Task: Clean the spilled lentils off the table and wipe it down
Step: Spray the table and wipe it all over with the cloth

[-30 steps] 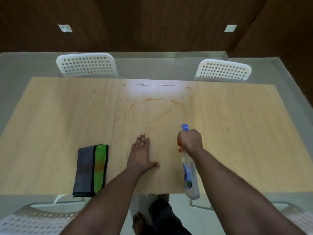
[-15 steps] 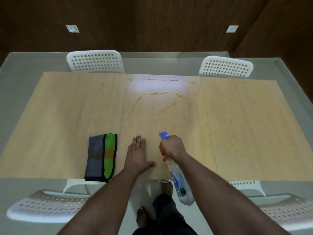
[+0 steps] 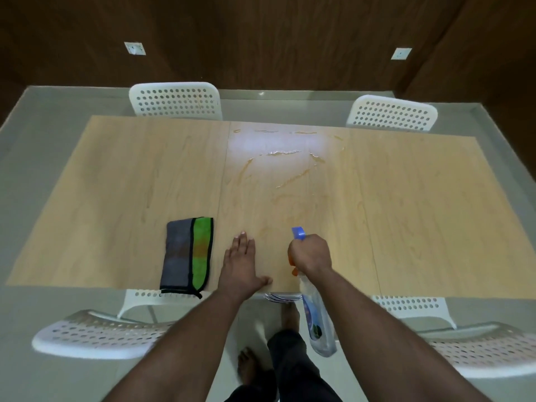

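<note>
Table (image 3: 406, 227) near edge: left hand (image 3: 240, 265) flat, cloth (image 3: 187, 253) beside.

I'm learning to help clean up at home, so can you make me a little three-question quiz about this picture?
1. True or false: the right hand grips the clear plastic spray bottle with the blue nozzle.
2. Which hand lies flat on the light wooden table? A) left hand B) right hand
3. Fill in: the folded grey and green cloth lies on the table to the ___ of the left hand.

Key
1. True; the fingers curl round the bottle's neck.
2. A; its fingers are straight, palm down near the table's front edge.
3. Left; nobody touches the cloth, and wet streaks shine farther back on the table.
</note>
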`<state>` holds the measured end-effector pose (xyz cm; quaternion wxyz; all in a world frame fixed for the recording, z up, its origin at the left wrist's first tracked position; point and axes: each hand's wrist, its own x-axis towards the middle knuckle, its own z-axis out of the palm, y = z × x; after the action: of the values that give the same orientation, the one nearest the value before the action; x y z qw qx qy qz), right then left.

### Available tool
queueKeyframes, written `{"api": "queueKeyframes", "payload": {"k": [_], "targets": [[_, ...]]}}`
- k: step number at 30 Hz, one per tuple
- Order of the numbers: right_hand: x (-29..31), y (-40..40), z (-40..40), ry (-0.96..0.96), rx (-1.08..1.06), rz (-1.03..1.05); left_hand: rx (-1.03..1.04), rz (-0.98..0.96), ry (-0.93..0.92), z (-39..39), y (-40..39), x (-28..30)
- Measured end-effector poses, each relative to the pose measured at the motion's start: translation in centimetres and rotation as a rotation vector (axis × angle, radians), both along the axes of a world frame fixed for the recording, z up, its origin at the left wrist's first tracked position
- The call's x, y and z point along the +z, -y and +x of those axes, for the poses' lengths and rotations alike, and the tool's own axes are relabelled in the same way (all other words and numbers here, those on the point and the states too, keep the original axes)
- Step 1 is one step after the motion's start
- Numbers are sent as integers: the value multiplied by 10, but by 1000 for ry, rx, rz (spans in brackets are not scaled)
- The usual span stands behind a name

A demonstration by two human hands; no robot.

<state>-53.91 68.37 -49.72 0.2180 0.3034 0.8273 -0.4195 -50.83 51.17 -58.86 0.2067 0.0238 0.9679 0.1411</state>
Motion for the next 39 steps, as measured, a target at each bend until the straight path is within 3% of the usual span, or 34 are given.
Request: {"api": "queueKeyframes", "payload": {"k": [4,13,23,31,39], "targets": [[-1,-39,10,11,-193,26,-60,-11,1,-10,-20,5],[8,-97,9,36,-195,-99,-164,9,-10,-32,-91,14],[48,-208,-41,-439,-282,-344,-299,1,-1,-86,-203,34],[42,-293,-78,-722,-301,-210,-340,-25,88,-125,-280,19],[32,-314,-88,-898,-246,-187,-331,-63,103,-128,-293,8]]}}
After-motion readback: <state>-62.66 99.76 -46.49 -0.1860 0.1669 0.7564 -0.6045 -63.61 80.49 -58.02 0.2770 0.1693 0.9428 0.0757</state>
